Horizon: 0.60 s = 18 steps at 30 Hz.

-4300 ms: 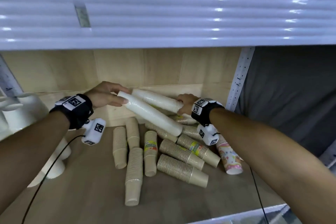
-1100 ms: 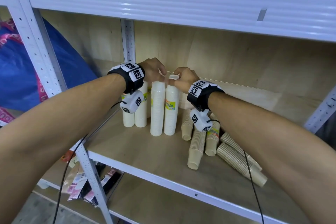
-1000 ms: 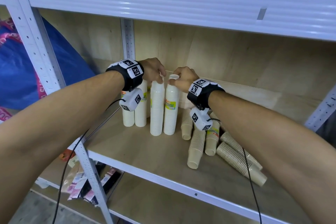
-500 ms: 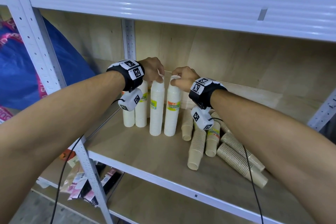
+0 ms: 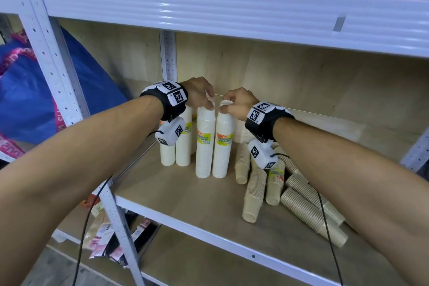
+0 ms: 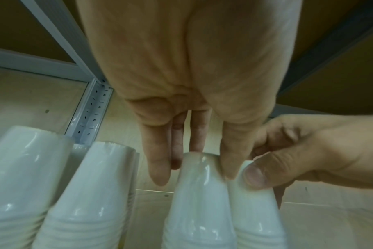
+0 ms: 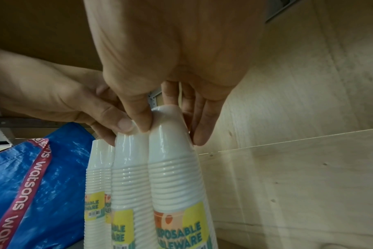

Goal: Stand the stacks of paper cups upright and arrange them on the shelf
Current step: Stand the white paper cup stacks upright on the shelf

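Note:
Two tall white cup stacks stand upright side by side on the wooden shelf board. My left hand pinches the top of the left white stack; my right hand pinches the top of the right white stack. In the left wrist view my left hand closes round its stack, with the right thumb beside it. In the right wrist view my right hand grips the labelled stack. Two more upright white stacks stand behind, to the left.
Several brown cup stacks lie on their sides to the right, some under my right forearm. A white upright post stands at the back. The upper shelf rail carries cardboard boxes. A blue bag sits at far left.
Four seconds ago both hands held the white stacks tilted over the pile; now they stand upright at the left. Over the last second the hands and stacks have barely shifted.

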Motion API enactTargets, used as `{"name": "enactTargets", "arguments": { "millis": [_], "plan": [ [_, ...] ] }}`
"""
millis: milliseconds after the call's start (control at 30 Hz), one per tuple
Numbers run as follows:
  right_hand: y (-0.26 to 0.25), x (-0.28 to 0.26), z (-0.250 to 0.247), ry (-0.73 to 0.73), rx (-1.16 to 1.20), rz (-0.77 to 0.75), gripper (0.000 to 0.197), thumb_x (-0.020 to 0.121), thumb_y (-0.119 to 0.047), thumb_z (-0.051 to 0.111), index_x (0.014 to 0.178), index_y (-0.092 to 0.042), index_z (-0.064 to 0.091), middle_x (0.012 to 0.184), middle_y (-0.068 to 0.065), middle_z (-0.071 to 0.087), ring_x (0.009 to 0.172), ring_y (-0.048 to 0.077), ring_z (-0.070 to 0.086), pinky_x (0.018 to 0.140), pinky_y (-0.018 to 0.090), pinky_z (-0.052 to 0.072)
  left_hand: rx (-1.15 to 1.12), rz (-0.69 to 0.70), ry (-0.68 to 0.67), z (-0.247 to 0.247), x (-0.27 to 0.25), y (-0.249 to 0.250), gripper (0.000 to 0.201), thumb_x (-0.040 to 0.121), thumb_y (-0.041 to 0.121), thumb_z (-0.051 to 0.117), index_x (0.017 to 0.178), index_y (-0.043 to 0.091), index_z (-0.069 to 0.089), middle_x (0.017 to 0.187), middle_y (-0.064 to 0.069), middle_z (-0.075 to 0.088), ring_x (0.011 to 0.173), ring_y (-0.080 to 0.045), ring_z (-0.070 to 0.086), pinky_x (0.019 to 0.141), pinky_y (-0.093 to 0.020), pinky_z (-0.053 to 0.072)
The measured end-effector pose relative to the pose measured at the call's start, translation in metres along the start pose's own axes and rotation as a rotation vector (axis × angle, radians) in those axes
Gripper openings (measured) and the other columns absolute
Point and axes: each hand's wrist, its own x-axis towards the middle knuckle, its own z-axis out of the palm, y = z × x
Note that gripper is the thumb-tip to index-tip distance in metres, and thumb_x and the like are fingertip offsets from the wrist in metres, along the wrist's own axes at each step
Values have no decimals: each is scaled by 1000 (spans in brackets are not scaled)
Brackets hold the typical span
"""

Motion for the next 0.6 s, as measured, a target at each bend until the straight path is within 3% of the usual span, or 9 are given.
{"name": "enactTargets", "arguments": {
  "millis": [100,267,333,433,600],
  "plan": [
    [1,0,-1,0,3,-3,24,78,-25,73,100,-16,71,102,2,66,93,20,59,69,25,43,-1,16,-45,-3,0,1,46,84,25,71,129,21,60,128,0,57,115,-21,56,95,-34,49],
    [2,1,0,-11,12,-2,22,78,-24,73,98,-16,71,103,2,67,93,19,60,69,26,43,11,11,-5,-3,-1,3,35,86,29,72,118,17,66,117,-3,62,101,-20,63,74,-27,48],
    [2,0,-1,-15,13,-3,21,78,-24,73,97,-16,71,102,2,68,93,20,61,67,25,44,12,5,2,-1,0,3,39,85,32,72,121,19,64,119,0,59,105,-20,60,77,-28,46],
    [3,-1,-2,-14,20,-4,21,78,-24,73,97,-17,71,101,2,67,92,20,61,66,24,43,0,8,-25,1,1,4,46,85,32,72,129,24,60,124,2,56,114,-20,55,91,-33,48],
    [1,-1,-5,-25,-8,-3,22,78,-23,74,97,-13,72,98,3,67,92,22,62,77,32,51,-21,27,-72,0,0,8,32,85,26,71,116,23,66,117,-3,64,104,-24,64,88,-36,55]
  ]
}}
